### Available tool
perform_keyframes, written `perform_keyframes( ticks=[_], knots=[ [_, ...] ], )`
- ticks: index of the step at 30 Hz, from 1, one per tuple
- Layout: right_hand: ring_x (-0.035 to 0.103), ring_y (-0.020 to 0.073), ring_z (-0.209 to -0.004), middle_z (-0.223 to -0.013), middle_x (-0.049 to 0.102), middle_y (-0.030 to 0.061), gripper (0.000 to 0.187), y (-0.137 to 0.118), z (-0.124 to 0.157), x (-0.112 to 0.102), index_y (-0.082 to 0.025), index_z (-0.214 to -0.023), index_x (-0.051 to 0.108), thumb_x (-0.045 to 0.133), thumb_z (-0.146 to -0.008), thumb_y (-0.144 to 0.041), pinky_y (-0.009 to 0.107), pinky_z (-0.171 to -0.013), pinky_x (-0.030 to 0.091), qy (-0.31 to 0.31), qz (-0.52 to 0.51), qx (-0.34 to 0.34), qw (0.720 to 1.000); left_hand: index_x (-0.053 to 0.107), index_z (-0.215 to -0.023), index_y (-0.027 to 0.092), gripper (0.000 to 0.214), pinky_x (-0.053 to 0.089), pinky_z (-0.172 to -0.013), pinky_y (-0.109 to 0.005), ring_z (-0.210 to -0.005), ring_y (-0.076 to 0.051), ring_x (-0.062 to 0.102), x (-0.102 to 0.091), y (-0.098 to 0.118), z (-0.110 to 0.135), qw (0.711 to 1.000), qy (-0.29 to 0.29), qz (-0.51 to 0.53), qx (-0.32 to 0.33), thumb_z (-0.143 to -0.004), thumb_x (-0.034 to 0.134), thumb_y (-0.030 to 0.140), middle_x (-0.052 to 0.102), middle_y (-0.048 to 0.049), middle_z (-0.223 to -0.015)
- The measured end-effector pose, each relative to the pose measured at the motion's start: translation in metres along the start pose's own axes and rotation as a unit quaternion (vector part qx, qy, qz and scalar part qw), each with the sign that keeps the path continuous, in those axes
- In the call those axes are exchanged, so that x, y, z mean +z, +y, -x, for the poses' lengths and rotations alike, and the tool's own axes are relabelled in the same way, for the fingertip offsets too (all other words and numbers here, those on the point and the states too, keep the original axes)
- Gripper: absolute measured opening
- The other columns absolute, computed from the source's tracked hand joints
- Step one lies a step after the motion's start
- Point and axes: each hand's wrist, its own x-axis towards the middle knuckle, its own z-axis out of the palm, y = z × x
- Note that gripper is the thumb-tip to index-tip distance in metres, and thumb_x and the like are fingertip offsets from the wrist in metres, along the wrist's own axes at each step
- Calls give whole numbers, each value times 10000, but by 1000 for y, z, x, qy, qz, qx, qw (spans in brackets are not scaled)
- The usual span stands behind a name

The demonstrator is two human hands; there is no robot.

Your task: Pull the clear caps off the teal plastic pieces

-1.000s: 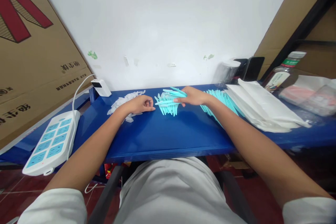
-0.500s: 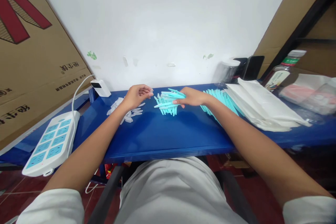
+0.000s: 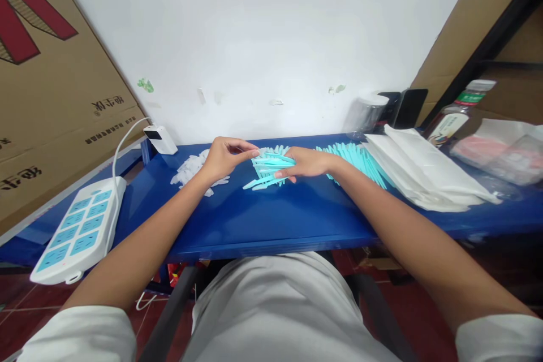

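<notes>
My right hand (image 3: 307, 163) is closed around several slim turquoise sticks (image 3: 265, 182) that look like eyebrow razors, their ends pointing left. Beneath and behind them lies a pile of similar turquoise razors (image 3: 278, 150), partly covered by the hand. Thumb and forefinger of my left hand (image 3: 229, 155) pinch together close to the tips of the held razors, on what looks like a small translucent cap, mostly hidden. A heap of translucent white caps (image 3: 189, 169) lies left of that hand, partly behind the wrist. More turquoise razors (image 3: 358, 161) are spread out beyond my right wrist.
White paper bags (image 3: 424, 167) lie on the blue table (image 3: 271, 220) at the right, near a bottle (image 3: 460, 110) and a clear jar (image 3: 371, 113). A white power strip (image 3: 80, 232) and a small white device (image 3: 161, 140) are at the left. A wall rises behind.
My left hand has moved right, from above the caps to the tips of the held razors. The razors in my right hand have tilted and shifted slightly.
</notes>
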Motion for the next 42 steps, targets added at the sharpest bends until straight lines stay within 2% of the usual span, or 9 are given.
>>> perform_keyframes(
  ticks=[14,20,24,27,30,32,35,37,42],
  knots=[
    [564,146,-618,-669,687,35,478,-4,1,0,-145,-671,689,666,-899,-565,278,-656,402,-16,-3,-3,1000,856,-973,179,318,555,-781,-333,-901,-242,732,1,-4,1,998,-51,4,27,-820,833,456,807,-115,-992],
    [518,121,-556,-621,653,13,455,-13,-2,9,-154,-658,666,678,-898,-541,265,-609,385,-41,-21,-13,999,856,-909,189,283,544,-716,-327,-855,-232,718,4,6,4,995,-91,0,35,-821,830,457,788,-115,-956],
    [529,123,-568,-626,652,16,485,-12,-5,12,-154,-652,664,669,-903,-568,265,-617,392,-37,-21,-22,999,856,-918,193,302,535,-709,-322,-838,-228,715,6,12,6,995,-94,-8,37,-831,817,479,786,-114,-951],
    [546,130,-583,-652,671,23,474,-10,-5,11,-153,-672,672,668,-904,-567,265,-618,394,-19,-24,-20,999,850,-993,190,365,540,-763,-317,-909,-239,725,6,9,3,996,-82,-19,34,-876,760,524,798,-112,-1019],
    [563,135,-599,-662,681,28,491,-7,-4,7,-149,-665,677,664,-904,-577,267,-637,400,-8,-15,-19,1000,823,-1108,188,460,535,-816,-320,-958,-241,722,-7,-2,-4,995,-58,-75,27,-965,613,571,800,-108,-1073],
    [549,132,-593,-648,672,26,507,-5,-2,4,-146,-647,674,663,-901,-586,269,-639,393,-6,-9,-13,1000,813,-1133,195,464,520,-805,-323,-932,-240,714,-23,-12,-8,983,-57,-171,35,-952,611,571,798,-105,-1066],
    [507,122,-568,-627,652,21,520,-1,1,-2,-144,-633,675,660,-897,-591,273,-620,367,-2,-3,2,1000,832,-901,207,374,476,-701,-316,-806,-239,685,-49,-29,-12,934,-154,-320,18,-812,739,558,782,-90,-897],
    [490,119,-566,-630,647,21,521,1,2,-4,-143,-634,680,671,-884,-600,275,-615,353,4,0,11,1000,807,-825,213,355,436,-616,-295,-690,-209,654,-61,-38,-13,922,-203,-328,-25,-780,751,561,750,-65,-786],
    [495,128,-579,-652,659,29,523,1,3,-5,-149,-635,683,676,-867,-619,281,-622,357,-1,-1,17,1000,787,-791,224,360,391,-563,-291,-634,-215,633,-67,-53,-14,927,-171,-328,-69,-673,811,563,746,-75,-770]
  ],
)
